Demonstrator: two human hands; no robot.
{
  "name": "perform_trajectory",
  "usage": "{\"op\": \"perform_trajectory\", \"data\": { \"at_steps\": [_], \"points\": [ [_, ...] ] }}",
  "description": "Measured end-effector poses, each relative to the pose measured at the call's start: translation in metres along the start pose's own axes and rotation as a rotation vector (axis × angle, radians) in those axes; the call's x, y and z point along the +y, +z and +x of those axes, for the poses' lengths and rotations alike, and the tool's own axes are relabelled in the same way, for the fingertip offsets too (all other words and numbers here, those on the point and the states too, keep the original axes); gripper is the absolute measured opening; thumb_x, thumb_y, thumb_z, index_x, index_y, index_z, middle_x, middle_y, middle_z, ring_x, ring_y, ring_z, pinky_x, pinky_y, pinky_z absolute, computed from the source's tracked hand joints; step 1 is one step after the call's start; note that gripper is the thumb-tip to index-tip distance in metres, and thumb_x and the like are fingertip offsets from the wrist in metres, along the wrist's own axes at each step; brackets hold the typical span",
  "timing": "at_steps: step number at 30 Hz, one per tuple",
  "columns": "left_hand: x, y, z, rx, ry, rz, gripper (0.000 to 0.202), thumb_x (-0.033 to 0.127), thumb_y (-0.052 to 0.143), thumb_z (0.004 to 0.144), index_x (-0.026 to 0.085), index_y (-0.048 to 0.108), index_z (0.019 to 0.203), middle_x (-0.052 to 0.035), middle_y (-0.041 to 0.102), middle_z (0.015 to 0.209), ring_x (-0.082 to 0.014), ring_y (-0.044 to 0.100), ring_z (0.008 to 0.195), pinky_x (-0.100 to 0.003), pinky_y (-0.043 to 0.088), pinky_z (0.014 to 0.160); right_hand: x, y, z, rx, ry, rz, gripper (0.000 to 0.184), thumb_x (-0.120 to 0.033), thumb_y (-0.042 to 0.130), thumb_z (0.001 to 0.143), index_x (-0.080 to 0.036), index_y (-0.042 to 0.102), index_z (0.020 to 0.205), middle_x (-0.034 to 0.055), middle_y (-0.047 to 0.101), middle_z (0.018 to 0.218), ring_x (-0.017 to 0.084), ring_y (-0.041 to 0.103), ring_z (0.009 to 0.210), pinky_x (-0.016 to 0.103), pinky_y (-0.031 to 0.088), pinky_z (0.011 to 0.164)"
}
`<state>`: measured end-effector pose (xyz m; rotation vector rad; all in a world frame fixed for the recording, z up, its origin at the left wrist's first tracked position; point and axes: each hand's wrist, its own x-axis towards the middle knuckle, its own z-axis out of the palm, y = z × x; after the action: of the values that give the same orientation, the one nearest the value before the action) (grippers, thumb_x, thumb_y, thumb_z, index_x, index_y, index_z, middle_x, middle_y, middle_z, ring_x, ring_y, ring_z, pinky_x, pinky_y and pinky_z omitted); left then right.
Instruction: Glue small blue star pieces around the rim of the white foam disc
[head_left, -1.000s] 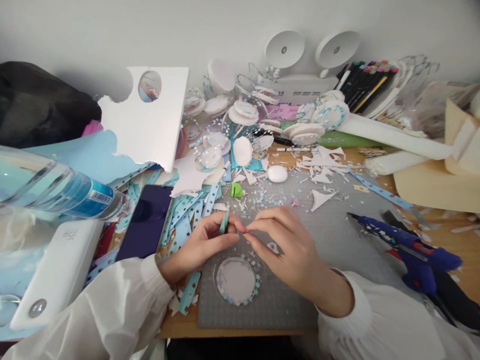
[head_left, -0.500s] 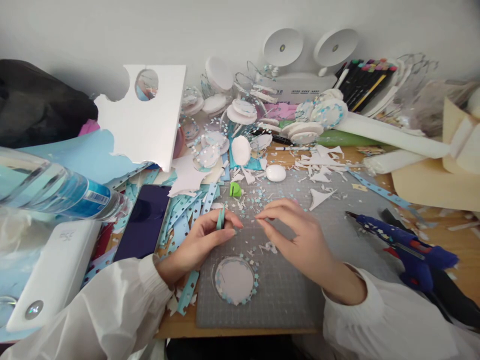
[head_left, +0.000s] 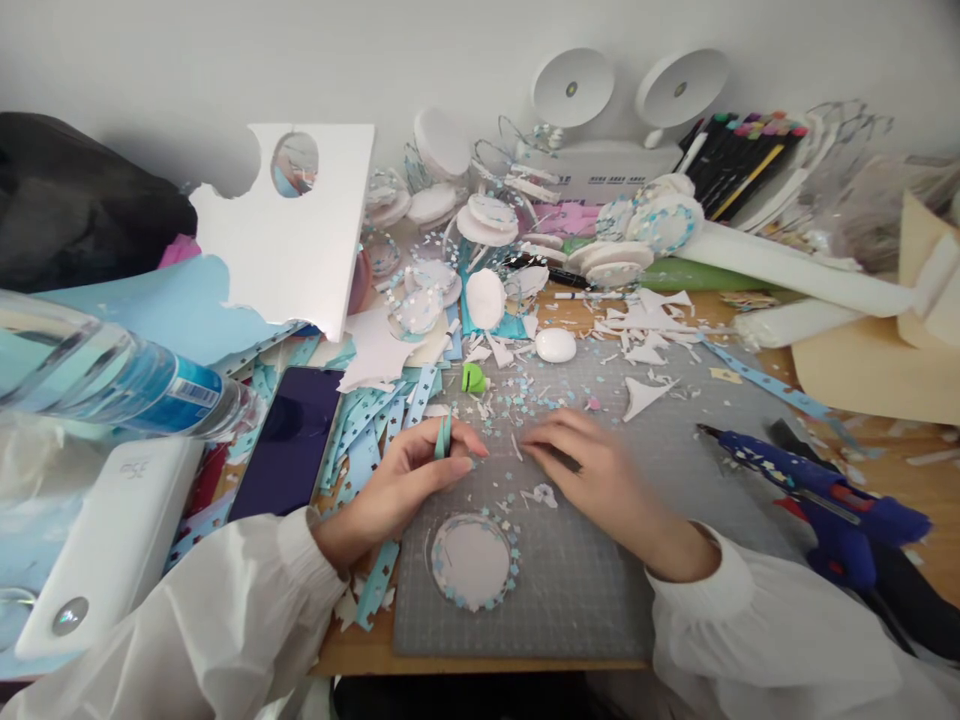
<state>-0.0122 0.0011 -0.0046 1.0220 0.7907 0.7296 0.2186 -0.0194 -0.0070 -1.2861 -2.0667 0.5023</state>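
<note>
Grey mat (head_left: 577,610): one disc (head_left: 474,562); left hand (head_left: 412,472): one tweezers (head_left: 444,437).

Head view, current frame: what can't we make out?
All in the head view:
- Right hand: blurred; whether its fingertips pinch anything can't be told.
- Teal tool: lower part hidden by the left hand.
- Bottle: far end cut off by the left edge.
- White box: lettering too small to read.
</note>
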Motion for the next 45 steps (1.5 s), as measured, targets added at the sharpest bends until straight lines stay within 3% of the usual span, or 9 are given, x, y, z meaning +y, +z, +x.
{"op": "perform_trajectory", "data": {
  "at_steps": [13,19,26,35,45],
  "points": [
    [-0.001,0.0,-0.001,-0.016,0.016,-0.035,0.017,0.033,0.07,0.08,0.019,0.068,0.09,0.0015,0.054,0.07,-0.0093,0.04,0.058,-0.023,0.03,0.057,-0.001,-0.008,-0.023,-0.071,-0.1,-0.245,0.028,-0.012,0.047,0.093,-0.018,0.062,0.116,0.0113,0.064,0.101,0.024,0.062,0.094,0.041,0.054,0.08],
    [-0.001,0.0,-0.001,0.003,0.01,-0.006,0.018,0.034,0.07,0.079,0.019,0.068,0.089,0.0009,0.056,0.072,-0.0095,0.04,0.058,-0.024,0.03,0.058,0.005,-0.006,-0.029,0.001,-0.035,-0.204,0.015,-0.017,0.05,0.094,-0.021,0.062,0.102,0.0081,0.063,0.1,0.022,0.061,0.095,0.04,0.053,0.085],
    [-0.002,-0.001,0.0,-0.015,0.031,-0.014,0.016,0.033,0.069,0.08,0.02,0.068,0.09,0.0016,0.055,0.071,-0.0091,0.038,0.058,-0.024,0.029,0.058,0.003,-0.011,-0.03,-0.045,-0.073,-0.171,0.022,-0.012,0.046,0.094,-0.021,0.065,0.1,0.0082,0.066,0.1,0.021,0.063,0.092,0.04,0.056,0.082],
    [-0.002,0.0,0.0,-0.025,0.03,-0.041,0.017,0.032,0.07,0.081,0.019,0.068,0.09,0.0023,0.052,0.07,-0.0081,0.034,0.057,-0.024,0.025,0.055,0.005,-0.014,-0.051,-0.095,-0.12,-0.244,0.036,-0.009,0.045,0.092,-0.017,0.055,0.126,0.0143,0.06,0.127,0.025,0.057,0.118,0.045,0.052,0.098],
    [-0.001,0.001,0.001,-0.051,0.039,-0.053,0.017,0.033,0.068,0.083,0.018,0.067,0.091,0.0033,0.049,0.069,-0.0069,0.031,0.055,-0.025,0.021,0.053,0.004,-0.016,-0.042,0.095,0.023,-0.161,0.006,-0.016,0.058,0.091,-0.022,0.057,0.092,0.0052,0.068,0.104,0.017,0.066,0.099,0.032,0.054,0.089]
  ]
}}
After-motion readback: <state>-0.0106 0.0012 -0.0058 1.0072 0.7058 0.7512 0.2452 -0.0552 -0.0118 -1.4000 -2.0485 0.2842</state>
